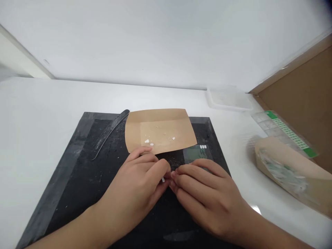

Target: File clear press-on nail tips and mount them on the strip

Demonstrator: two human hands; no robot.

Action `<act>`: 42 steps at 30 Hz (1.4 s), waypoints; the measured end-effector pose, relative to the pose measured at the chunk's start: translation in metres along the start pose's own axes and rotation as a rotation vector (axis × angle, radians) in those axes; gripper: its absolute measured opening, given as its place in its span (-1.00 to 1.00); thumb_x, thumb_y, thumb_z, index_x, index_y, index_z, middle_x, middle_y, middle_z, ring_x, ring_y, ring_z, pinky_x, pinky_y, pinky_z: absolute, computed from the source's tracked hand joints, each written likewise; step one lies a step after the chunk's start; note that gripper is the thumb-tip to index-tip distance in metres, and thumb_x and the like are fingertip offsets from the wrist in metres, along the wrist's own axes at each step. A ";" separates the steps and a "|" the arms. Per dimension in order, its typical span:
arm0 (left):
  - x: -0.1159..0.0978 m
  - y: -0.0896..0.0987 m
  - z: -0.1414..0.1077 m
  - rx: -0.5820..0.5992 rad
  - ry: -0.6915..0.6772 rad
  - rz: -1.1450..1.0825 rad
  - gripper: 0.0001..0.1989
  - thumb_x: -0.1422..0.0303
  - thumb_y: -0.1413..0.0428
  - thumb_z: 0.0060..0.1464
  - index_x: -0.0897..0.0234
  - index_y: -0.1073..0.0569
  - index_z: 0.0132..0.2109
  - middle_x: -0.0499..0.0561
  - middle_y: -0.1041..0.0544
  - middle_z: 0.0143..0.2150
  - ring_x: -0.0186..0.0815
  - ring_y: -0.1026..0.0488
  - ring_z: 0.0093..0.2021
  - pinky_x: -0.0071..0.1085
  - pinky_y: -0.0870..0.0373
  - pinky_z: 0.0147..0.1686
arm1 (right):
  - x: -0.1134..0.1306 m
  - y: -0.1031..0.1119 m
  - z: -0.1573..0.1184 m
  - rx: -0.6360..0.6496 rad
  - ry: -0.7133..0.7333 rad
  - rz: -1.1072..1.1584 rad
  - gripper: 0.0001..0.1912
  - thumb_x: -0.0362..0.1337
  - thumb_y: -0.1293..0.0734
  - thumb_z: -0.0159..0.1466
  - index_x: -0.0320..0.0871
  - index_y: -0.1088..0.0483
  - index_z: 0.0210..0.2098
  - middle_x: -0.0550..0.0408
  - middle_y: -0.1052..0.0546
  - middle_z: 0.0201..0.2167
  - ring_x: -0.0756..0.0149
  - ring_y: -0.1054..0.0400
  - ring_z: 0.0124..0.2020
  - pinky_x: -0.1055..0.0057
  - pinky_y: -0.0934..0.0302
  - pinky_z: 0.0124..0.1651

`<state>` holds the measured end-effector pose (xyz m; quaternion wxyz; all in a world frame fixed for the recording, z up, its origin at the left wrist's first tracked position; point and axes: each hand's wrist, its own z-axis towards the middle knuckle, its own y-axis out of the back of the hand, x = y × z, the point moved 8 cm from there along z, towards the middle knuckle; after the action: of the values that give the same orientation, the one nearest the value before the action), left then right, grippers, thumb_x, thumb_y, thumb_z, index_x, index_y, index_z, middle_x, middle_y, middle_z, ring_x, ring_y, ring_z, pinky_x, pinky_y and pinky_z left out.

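My left hand (141,180) is closed in a pinch, with a small white piece (163,180) poking out between thumb and fingers. Against its fingertips press those of my right hand (207,193), which is also closed; what they grip is hidden. Both hands are over a black mat (85,183). Just beyond them lies a tan sheet of paper (160,119) with curled edges, carrying a few tiny white bits (173,138). Behind my right fingers, a clear greenish film (193,154) bears three white ovals (203,147) in a row.
A dark curved nail file (111,133) lies on the mat's upper left. At right stand a tan open container (280,148) of crumpled scraps and a clear compartment case (290,133) with a green-and-white label. A translucent tray (229,98) sits by the back wall.
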<state>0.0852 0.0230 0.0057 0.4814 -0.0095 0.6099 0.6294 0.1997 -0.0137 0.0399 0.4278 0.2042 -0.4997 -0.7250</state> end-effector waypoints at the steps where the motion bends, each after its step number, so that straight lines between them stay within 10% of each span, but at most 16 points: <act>1: 0.000 0.000 0.000 -0.001 -0.001 0.002 -0.89 0.47 -0.14 0.32 0.21 -0.39 -0.22 -0.17 -0.54 -0.36 -0.35 -0.49 -0.30 -0.13 -0.15 0.33 | 0.000 0.000 0.001 0.005 0.003 -0.001 -0.79 -0.49 -0.33 0.41 -0.21 -0.52 -0.34 0.11 -0.63 -0.31 0.24 -0.50 -0.16 0.16 -0.25 -0.02; 29: 0.000 0.002 -0.001 -0.027 -0.006 -0.019 -0.89 0.46 -0.17 0.30 0.19 -0.39 -0.21 -0.21 -0.57 -0.33 -0.36 -0.51 -0.26 -0.15 -0.17 0.34 | -0.018 0.004 -0.005 -0.071 0.038 0.126 -0.83 -0.43 -0.50 0.33 -0.23 -0.54 -0.09 0.08 -0.69 -0.19 0.24 -0.55 -0.12 0.25 -0.27 -0.16; 42: 0.001 0.000 -0.002 -0.020 0.004 -0.013 -0.86 0.49 -0.21 0.25 0.19 -0.40 -0.19 -0.23 -0.58 -0.31 -0.39 -0.51 -0.25 -0.15 -0.04 0.44 | -0.013 -0.005 -0.003 -0.009 0.009 0.054 -0.79 -0.44 -0.47 0.35 -0.18 -0.42 -0.39 0.19 -0.60 -0.38 0.33 -0.51 -0.25 0.32 -0.13 -0.34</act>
<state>0.0831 0.0221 0.0045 0.4840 -0.0195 0.6047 0.6322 0.2072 -0.0039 0.0325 0.4504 0.1919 -0.4997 -0.7146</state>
